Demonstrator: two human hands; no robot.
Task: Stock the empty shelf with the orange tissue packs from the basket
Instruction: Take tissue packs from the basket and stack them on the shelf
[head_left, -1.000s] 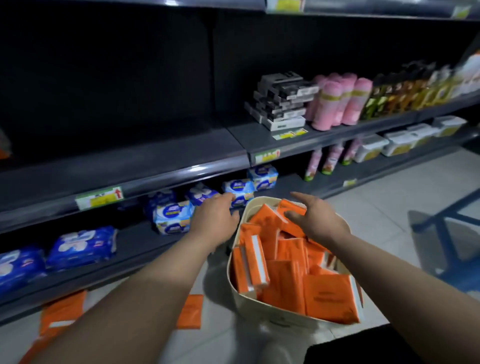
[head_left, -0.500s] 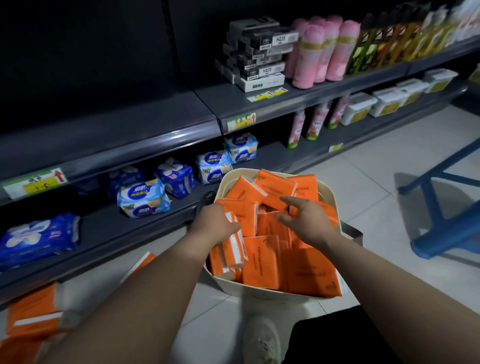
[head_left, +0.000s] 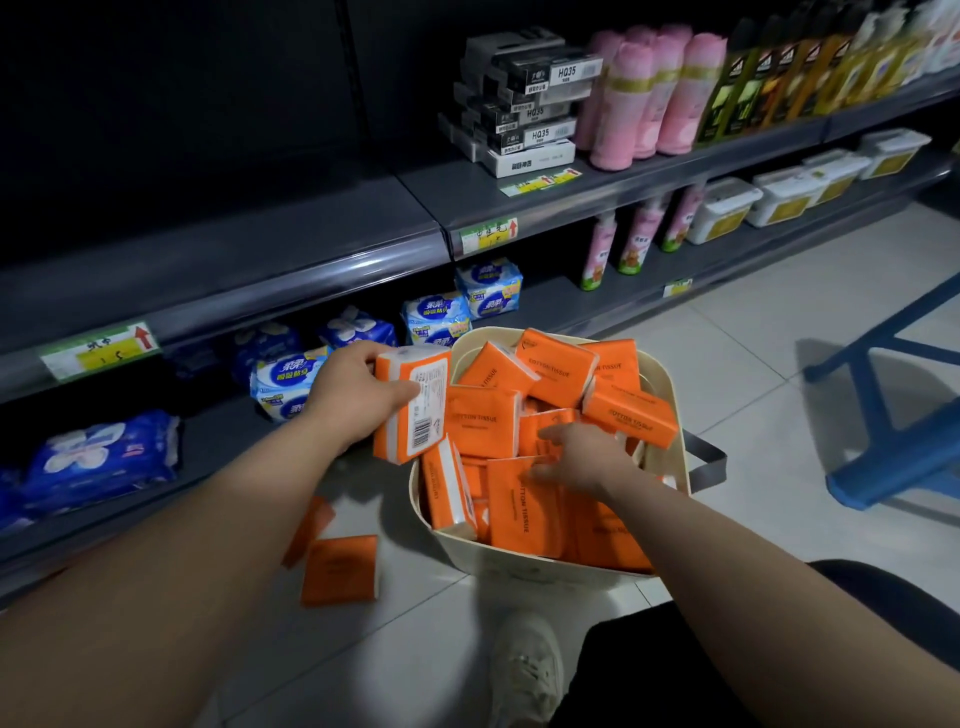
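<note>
Now our left grip (head_left: 353, 400) holds a squashy-looking orange plastic-wrapped tissue pack (head_left: 415, 405) by its sides; our right grip (head_left: 582, 457) rests open beside.

View: single head-worn wide-angle camera.
Facing: forward and down, toward the shelf (head_left: 234, 249).
Range: near; the basket (head_left: 519, 566) fills the lower centre of frame.

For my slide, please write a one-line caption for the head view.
The left hand holds one orange tissue pack at the basket edge; the right hand reaches among the packs inside.
</note>
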